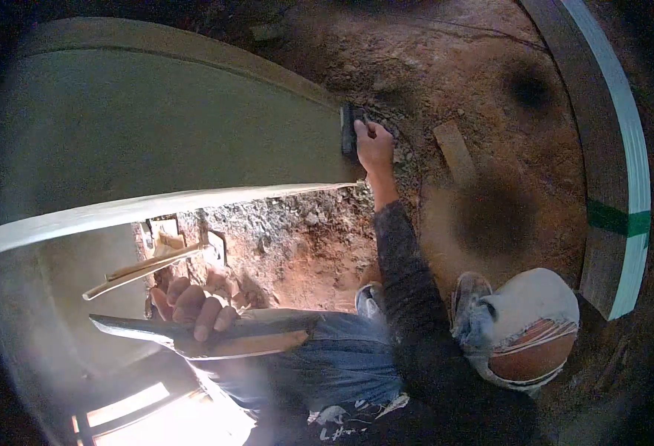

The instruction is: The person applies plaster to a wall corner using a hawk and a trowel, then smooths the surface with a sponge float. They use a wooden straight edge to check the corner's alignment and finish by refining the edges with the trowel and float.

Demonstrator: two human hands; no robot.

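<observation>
Above our left hand (pixel 197 305) spreads a grey-green wall (pixel 156 126). That hand's fingers are curled over the edge of what seems to be a tapering board (pixel 260 344) (we find its outline blurred). Farther right, a black flat tool (pixel 348 132) sits at the wall's edge, with our right hand (pixel 375 150) clamped on it. Below and right of that hand, we see a pale bucket (pixel 533 296).

I have the right arm (pixel 408 275) stretched out ahead, dark-sleeved to the lower forearm, its bare wrist (pixel 383 189) almost straight. My right hand (pixel 375 149) is closed in a grip, fingers curled. My left hand (pixel 194 303), well apart from it, has bent fingers; from my remote seat I can't make out the left wrist.
</observation>
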